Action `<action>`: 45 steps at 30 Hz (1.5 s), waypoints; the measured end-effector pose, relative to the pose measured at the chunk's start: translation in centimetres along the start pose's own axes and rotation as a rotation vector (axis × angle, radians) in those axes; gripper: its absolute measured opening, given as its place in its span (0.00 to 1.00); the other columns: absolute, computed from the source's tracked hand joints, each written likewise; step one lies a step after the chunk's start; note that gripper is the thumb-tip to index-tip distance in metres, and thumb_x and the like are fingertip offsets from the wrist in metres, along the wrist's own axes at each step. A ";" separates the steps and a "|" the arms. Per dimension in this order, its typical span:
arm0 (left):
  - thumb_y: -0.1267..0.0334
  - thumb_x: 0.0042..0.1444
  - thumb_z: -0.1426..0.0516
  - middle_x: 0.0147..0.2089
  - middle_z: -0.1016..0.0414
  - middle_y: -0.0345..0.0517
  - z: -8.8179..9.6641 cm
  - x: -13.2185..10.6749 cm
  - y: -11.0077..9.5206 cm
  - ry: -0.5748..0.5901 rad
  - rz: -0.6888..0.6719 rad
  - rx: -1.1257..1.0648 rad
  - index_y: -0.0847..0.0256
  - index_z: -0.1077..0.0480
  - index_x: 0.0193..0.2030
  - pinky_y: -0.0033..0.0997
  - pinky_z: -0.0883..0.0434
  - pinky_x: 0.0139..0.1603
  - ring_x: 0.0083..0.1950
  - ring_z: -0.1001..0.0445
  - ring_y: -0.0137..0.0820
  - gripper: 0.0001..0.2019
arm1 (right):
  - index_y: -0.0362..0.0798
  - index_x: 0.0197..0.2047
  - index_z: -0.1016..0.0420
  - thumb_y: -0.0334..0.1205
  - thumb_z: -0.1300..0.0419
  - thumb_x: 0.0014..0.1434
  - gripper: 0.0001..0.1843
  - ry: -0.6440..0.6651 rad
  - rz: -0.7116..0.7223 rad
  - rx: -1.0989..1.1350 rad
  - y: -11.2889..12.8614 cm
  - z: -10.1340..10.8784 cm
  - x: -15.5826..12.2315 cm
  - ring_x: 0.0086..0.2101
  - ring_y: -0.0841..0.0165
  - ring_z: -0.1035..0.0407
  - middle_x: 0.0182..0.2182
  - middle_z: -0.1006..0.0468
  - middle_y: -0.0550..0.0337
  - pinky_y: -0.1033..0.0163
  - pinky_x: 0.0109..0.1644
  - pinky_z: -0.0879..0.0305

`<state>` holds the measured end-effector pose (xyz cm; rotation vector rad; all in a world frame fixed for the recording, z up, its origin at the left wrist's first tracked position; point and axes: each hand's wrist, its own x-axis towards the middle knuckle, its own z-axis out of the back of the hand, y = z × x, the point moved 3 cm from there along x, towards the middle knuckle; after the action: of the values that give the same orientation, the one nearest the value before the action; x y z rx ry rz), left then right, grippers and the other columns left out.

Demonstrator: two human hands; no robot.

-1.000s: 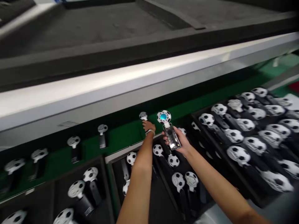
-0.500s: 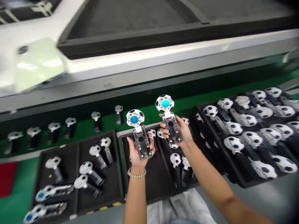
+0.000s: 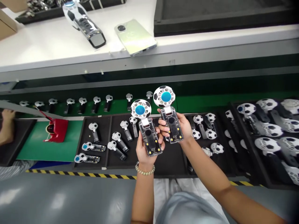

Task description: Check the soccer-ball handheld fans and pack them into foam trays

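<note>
My left hand point(image 3: 143, 153), with a beaded bracelet at the wrist, is wrapped round the clear handle of a small handheld fan point(image 3: 149, 137). That fan has a football-patterned head with a blue centre and faces me. Beside it, slightly higher, my right hand point(image 3: 185, 129) holds a second fan point(image 3: 172, 124) of the same kind. Both are upright over the black trays, circuit boards showing through their handles. Similar fans with dark handles lie in the left tray point(image 3: 128, 158), along with two clear-handled fans point(image 3: 91, 147).
More fans fill a raised tray point(image 3: 251, 177) at the right. A row of fans point(image 3: 83, 104) runs along the green belt behind. On the white shelf lie a phone point(image 3: 135, 35) and another fan point(image 3: 85, 26). At left are a red tape dispenser point(image 3: 59, 129) and another person's hand point(image 3: 8, 114).
The view has swung left, bringing in the phone, the shelf fan, the red dispenser and the other person's hand. Both fans remain in my hands, now closer together.
</note>
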<state>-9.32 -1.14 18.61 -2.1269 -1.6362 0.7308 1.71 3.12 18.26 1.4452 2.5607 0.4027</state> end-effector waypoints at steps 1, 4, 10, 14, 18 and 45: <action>0.52 0.62 0.61 0.36 0.33 0.49 0.2 -0.3 -0.4 -0.016 -0.009 -0.005 0.60 0.32 0.49 0.25 0.37 0.19 0.25 0.39 0.27 0.22 | 0.49 0.53 0.35 0.47 0.62 0.60 0.25 -0.001 -0.005 -0.007 -0.5 -0.3 0.3 0.23 0.70 0.43 0.27 0.37 0.59 0.66 0.22 0.39; 0.51 0.62 0.61 0.35 0.33 0.48 0.8 -0.9 -1.7 -0.038 -0.041 -0.018 0.59 0.33 0.51 0.26 0.37 0.18 0.24 0.39 0.27 0.22 | 0.50 0.54 0.35 0.48 0.61 0.60 0.25 -0.017 -0.020 -0.033 -1.8 -1.1 1.2 0.22 0.71 0.44 0.26 0.38 0.60 0.67 0.21 0.40; 0.50 0.62 0.60 0.36 0.33 0.49 2.2 -1.4 -3.7 -0.074 -0.067 -0.032 0.59 0.33 0.50 0.26 0.38 0.18 0.25 0.39 0.27 0.22 | 0.51 0.53 0.35 0.50 0.61 0.60 0.25 -0.039 -0.046 -0.088 -3.5 -2.1 2.9 0.23 0.71 0.44 0.26 0.37 0.60 0.66 0.22 0.39; 0.50 0.62 0.60 0.37 0.33 0.49 3.2 -1.6 -4.3 -0.059 -0.079 -0.023 0.58 0.33 0.50 0.26 0.39 0.20 0.27 0.38 0.28 0.23 | 0.49 0.53 0.34 0.48 0.62 0.60 0.25 -0.012 -0.050 -0.099 -4.4 -2.5 3.6 0.23 0.70 0.42 0.27 0.35 0.59 0.65 0.23 0.39; 0.47 0.61 0.59 0.38 0.32 0.49 4.5 -1.9 -4.8 -0.114 -0.076 0.020 0.60 0.31 0.43 0.27 0.38 0.24 0.29 0.38 0.28 0.23 | 0.48 0.51 0.33 0.48 0.57 0.58 0.24 0.029 -0.057 -0.095 -5.4 -2.6 4.0 0.25 0.70 0.39 0.29 0.32 0.58 0.64 0.26 0.36; 0.47 0.61 0.57 0.41 0.30 0.47 17.4 -11.8 -14.0 -0.494 -0.437 -0.116 0.56 0.30 0.42 0.28 0.34 0.29 0.32 0.34 0.28 0.21 | 0.44 0.38 0.25 0.39 0.36 0.50 0.12 -0.047 -0.443 -0.981 -29.6 6.4 20.7 0.40 0.65 0.30 0.36 0.23 0.55 0.61 0.47 0.34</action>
<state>-32.92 -9.34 14.83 -1.6350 -2.3451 1.0875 -31.14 7.27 2.45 0.5127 2.0093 1.2658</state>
